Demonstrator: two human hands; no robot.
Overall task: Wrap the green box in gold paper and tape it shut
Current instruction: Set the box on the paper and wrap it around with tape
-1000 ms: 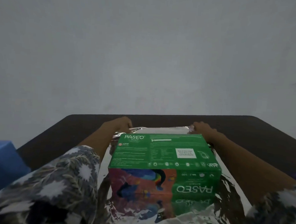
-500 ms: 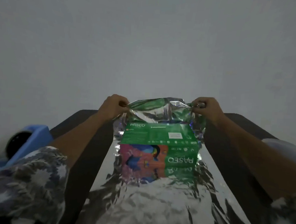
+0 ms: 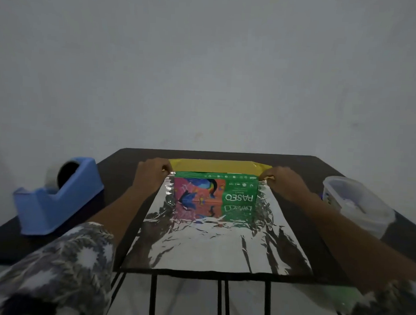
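- Plain grey wall point(image 3: 206, 73), matte and unmarked, fills the upper half of the view.
- Below it stands a dark, flat table point(image 3: 298, 165) on thin black legs point(image 3: 152, 296).
- The gold paper point(image 3: 216, 249) lies spread down the middle of the table with its silver, mirror-like underside up. It is crinkled, and its near edge reaches the table's near edge. Its far end is folded up and over, showing a smooth yellow-gold face behind the top of the box.
- Patterned grey-and-white sleeves point(image 3: 51, 269) cover both upper arms, and the forearms are bare.
- A blue plastic tape dispenser point(image 3: 55, 197), wedge-shaped with a roll at its back, sits on the table's left side.
- The green box point(image 3: 216, 194), a rectangular carton, stands on the far part of the sheet. Its front face shows a colourful picture beside a green panel with white upside-down lettering, mirrored in the foil.
- A translucent rounded plastic container point(image 3: 354, 206) sits on the right.
- The left hand point(image 3: 153, 171) pinches the folded paper at the box's top left corner.
- The right hand point(image 3: 282, 183) pinches it at the top right corner.
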